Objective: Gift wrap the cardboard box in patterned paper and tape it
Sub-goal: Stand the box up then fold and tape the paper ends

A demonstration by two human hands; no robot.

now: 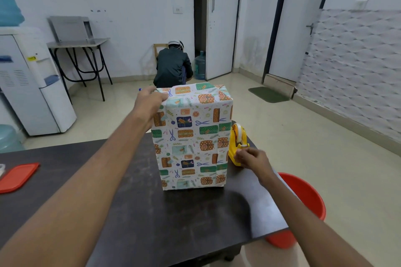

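Observation:
The box [191,136] stands upright on the dark table [134,201], covered in white paper printed with green, orange and blue gifts. My left hand [149,99] grips the paper at the box's top left corner. Just right of the box sits a yellow tape dispenser [237,143] with a white tape roll. My right hand [251,158] is at the dispenser's front end, fingers pinched together there; any tape between them is too small to see.
A red lid [18,176] lies at the table's left edge. A red bucket [303,197] stands on the floor by the right edge. Beyond the table a person [172,67] crouches on the floor. A water dispenser [32,84] stands at the left.

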